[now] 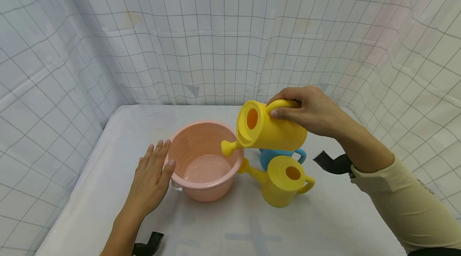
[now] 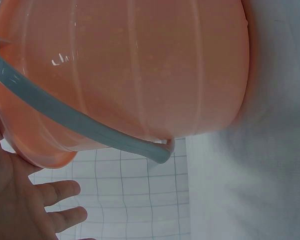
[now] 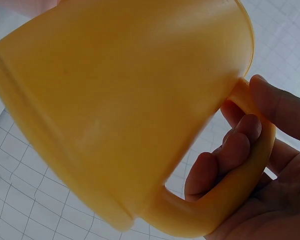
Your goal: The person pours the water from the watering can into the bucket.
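Observation:
My right hand (image 1: 313, 110) grips the handle of a yellow watering can (image 1: 277, 130), its fingers curled through the loop in the right wrist view. The can is raised and tipped left, with its spout head over the right rim of a pink bucket (image 1: 205, 188). Small drops dot the inside of the bucket. My left hand (image 1: 151, 178) has its fingers extended and rests against the bucket's left rim. In the left wrist view, the bucket's grey handle (image 2: 80, 120) hangs down along its outer wall.
A second yellow watering can (image 1: 281, 186) stands right of the bucket, its spout toward the bucket. Behind it a blue watering can (image 1: 267, 158) is partly hidden. White sheeting covers the table (image 1: 216, 228), and a grid-patterned curtain (image 1: 230, 48) surrounds it.

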Demonstrator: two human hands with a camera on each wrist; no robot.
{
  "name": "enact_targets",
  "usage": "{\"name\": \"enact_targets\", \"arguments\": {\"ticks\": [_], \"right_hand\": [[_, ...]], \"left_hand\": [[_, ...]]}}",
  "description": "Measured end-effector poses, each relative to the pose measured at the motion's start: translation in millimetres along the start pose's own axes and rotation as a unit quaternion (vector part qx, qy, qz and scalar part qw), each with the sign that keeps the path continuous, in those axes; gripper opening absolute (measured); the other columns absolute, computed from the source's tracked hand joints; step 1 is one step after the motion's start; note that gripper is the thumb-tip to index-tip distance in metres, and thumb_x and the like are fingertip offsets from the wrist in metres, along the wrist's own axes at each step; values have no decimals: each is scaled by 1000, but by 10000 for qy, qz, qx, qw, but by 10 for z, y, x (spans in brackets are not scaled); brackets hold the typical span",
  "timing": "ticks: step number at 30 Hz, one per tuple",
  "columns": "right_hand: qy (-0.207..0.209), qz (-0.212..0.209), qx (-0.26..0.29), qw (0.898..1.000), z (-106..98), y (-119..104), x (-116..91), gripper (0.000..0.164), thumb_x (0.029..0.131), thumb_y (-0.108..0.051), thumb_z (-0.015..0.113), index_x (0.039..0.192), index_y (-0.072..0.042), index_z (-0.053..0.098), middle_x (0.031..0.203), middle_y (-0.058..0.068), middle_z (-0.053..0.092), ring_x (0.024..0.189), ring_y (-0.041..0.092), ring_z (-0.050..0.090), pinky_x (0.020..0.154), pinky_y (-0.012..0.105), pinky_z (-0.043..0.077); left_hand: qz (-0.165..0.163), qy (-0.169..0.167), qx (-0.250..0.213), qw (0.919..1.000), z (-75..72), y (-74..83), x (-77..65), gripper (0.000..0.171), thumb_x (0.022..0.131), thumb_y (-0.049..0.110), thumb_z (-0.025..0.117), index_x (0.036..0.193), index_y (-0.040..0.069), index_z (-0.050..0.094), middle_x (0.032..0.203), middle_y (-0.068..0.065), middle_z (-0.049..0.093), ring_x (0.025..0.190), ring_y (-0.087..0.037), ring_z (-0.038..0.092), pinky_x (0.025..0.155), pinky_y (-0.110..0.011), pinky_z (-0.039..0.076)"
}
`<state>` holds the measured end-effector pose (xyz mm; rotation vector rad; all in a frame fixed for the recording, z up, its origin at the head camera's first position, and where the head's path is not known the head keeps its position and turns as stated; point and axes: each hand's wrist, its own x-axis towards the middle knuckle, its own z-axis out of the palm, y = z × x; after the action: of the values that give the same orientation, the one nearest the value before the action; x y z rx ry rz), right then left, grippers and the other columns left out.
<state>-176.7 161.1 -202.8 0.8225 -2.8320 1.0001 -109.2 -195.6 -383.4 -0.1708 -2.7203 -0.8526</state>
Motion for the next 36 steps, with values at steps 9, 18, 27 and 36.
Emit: {"name": "enact_targets", "arguments": {"ticks": [9,18,27,36], "right_hand": [[16,31,-58,10000,4,1,-2,18,88,-31,67,103,-23,70,101,-6,70,87,14,59,79,32,51],[14,83,-64,9999,10,2,-7,18,88,-33,66,103,-23,70,101,-6,69,85,14,58,78,32,51],[53,100,-35,9999,15,18,-22,21,88,-35,66,105,-22,69,101,-5,69,85,15,59,77,31,52],[150,119,244,9995,10,53,-46,21,88,-34,66,104,-22,70,101,-4,69,84,14,59,74,26,52]], "left_hand": [[3,7,-22,10000,6,-7,2,55,100,39,37,152,24,21,156,-18,24,146,-40,11,111,-67,7],[-10,-2,-58,10000,4,-1,-2,55,101,39,37,152,24,21,156,-17,24,146,-39,10,112,-67,7],[0,-30,-88,10000,7,-28,9,55,101,38,36,152,24,20,156,-18,23,146,-40,10,111,-67,6],[-5,-31,-78,10000,7,-27,6,55,101,38,36,152,24,20,156,-17,23,146,-39,10,112,-66,7]]}}
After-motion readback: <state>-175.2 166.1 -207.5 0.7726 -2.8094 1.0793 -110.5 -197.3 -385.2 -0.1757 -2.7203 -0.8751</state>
